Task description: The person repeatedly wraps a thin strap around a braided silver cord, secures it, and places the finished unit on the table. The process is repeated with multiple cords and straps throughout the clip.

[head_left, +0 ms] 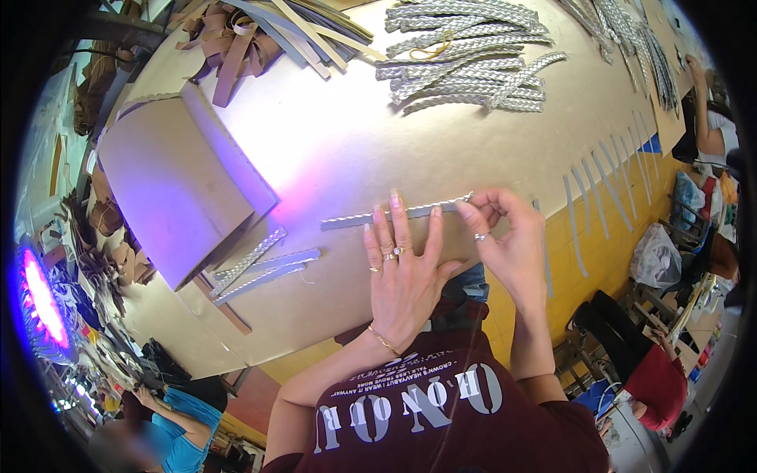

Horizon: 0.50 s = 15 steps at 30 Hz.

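A thin silver braided cord lies along a narrow grey strip (344, 223) on the brown table covering in front of me. My left hand (405, 272) lies flat with its fingers spread, the fingertips pressing on the strip and cord. At their right end, my right hand (506, 240) has thumb and fingers pinched together on the braided cord (467, 198); whether the grey strip is in the pinch too I cannot tell. Left of my left hand, a silver braided piece (251, 260) and grey strips with braid on them (272, 273) lie on the table.
A bent brown board (177, 181) stands at the left. Far back are a pile of brown and grey strips (236, 39) and bundles of silver braids (473, 59). Several grey strips (603, 189) hang over the right table edge. Other people sit nearby on both sides.
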### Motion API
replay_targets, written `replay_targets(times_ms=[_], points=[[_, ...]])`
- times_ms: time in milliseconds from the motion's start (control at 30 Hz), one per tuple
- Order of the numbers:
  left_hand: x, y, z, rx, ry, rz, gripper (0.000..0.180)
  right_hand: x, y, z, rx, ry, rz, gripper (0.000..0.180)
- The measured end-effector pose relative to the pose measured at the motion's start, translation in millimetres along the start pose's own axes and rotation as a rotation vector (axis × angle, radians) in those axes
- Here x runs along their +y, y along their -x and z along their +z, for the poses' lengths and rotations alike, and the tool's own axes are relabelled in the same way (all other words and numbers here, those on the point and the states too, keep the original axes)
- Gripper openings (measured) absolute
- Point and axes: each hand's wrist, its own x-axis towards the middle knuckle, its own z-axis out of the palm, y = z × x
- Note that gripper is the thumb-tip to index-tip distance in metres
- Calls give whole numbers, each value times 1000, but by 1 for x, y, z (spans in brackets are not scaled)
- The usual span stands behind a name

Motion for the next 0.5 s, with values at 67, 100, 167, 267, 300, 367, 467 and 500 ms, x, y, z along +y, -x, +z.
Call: replay_targets(times_ms=[67, 100, 167, 267, 300, 367, 467, 500], points=[[1, 0, 1, 4, 31, 1, 80, 2, 0, -3, -7, -65, 57, 18], [1, -1, 1, 5, 67, 3, 79, 2, -1, -4, -8, -54, 47, 19], [2, -1, 2, 2, 105, 5, 79, 3, -3, -4, -10, -58, 58, 19], [1, 0, 2, -7, 115, 2, 79, 3, -5, -1, -1, -59, 90, 19], [1, 0, 2, -5, 122, 1, 79, 3, -6, 1, 10, -29, 79, 20], [1, 0, 2, -6, 127, 2, 80, 2, -6, 4, 31, 21, 61, 21], [0, 0, 2, -8, 120, 2, 80, 2, -6, 6, 52, 75, 36, 22], [1, 0, 3, -5, 118, 3, 80, 2, -6, 6, 56, 89, 26, 21]])
